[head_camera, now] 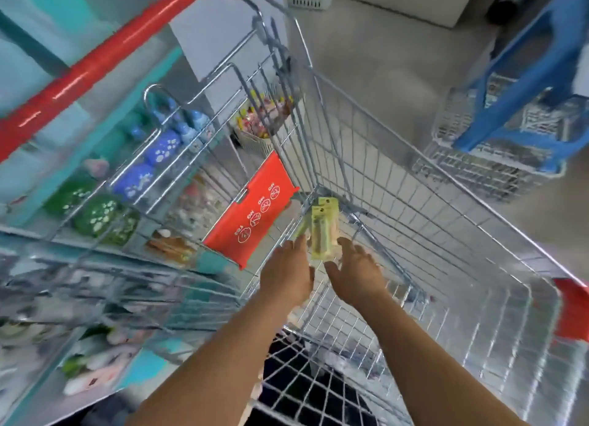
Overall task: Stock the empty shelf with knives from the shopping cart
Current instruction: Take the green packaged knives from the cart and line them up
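Both hands reach down into the cart together: the left grip [288, 271] has its fingers extended along the left edge of the knife packs [322, 231], and the right grip [357, 272] is spread, thumb and fingers open, at the packs' near right corner. Whether either has actually closed on the packs I cannot tell; the fingers look straight rather than curled, touching or just short of the card. The packs are yellow-green carded blister packs, at least two stacked or fanned, lying near the cart's [414, 183] far corner close to the red flap [255, 215]. They should be light and fairly stiff, a flat card with a slick plastic bubble over the knife, so several gathered at once may slide against each other. The sounder hold is probably across the long edges, thumb on one face and fingers on the other, squaring the stack first; pinching only the bubble risks slipping or crushing it. The blades seem sealed, so cutting is unlikely. Left of the cart stand teal shelves [105, 74] with blue and green goods; a blue stool [526, 74] and baskets sit to the right.
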The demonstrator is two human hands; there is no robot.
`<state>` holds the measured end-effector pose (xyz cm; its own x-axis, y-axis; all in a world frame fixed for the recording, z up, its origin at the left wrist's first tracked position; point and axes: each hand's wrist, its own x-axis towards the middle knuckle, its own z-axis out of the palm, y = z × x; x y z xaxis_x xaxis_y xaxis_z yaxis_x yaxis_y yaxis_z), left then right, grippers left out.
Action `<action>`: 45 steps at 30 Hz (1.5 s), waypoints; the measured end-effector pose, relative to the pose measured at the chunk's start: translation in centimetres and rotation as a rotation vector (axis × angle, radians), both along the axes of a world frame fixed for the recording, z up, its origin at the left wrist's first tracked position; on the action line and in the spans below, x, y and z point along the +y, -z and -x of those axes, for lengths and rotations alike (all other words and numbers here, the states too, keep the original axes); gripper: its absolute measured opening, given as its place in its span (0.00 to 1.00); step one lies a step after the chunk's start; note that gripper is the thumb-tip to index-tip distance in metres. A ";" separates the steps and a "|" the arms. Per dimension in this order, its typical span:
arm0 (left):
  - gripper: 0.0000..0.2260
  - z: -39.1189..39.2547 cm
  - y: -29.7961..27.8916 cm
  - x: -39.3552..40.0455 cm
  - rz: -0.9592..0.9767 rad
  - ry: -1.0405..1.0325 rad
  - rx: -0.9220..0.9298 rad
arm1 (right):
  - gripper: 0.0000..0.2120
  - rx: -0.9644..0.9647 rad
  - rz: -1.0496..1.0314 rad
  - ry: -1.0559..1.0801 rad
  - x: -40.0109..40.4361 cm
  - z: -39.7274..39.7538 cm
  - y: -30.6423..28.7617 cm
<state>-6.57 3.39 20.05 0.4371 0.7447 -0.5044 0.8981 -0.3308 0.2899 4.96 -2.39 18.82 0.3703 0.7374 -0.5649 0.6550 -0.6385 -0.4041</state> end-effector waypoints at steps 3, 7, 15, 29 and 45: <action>0.27 -0.9 3.5 2.5 0.051 0.025 -0.011 | 0.28 0.025 0.044 0.082 2.1 -0.6 3.0; 0.25 -1.8 8.5 5.5 0.097 0.043 -0.006 | 0.29 0.044 0.092 0.148 4.7 -1.2 7.4; 0.24 -3.4 18.4 9.4 0.146 0.012 0.021 | 0.26 0.050 0.146 0.188 8.3 -2.0 17.0; 0.23 -5.3 25.3 8.5 0.035 -0.085 -0.040 | 0.29 -0.063 0.040 0.405 10.6 -1.6 23.8; 0.17 -7.7 25.5 8.7 0.119 -0.463 -0.152 | 0.19 0.090 0.051 0.661 9.7 -3.6 23.2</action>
<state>1.17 12.11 -5.43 0.1499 0.8189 -0.5540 0.8875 0.1355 0.4405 8.56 7.34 -4.37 0.6846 0.3436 -0.6429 0.0846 -0.9134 -0.3981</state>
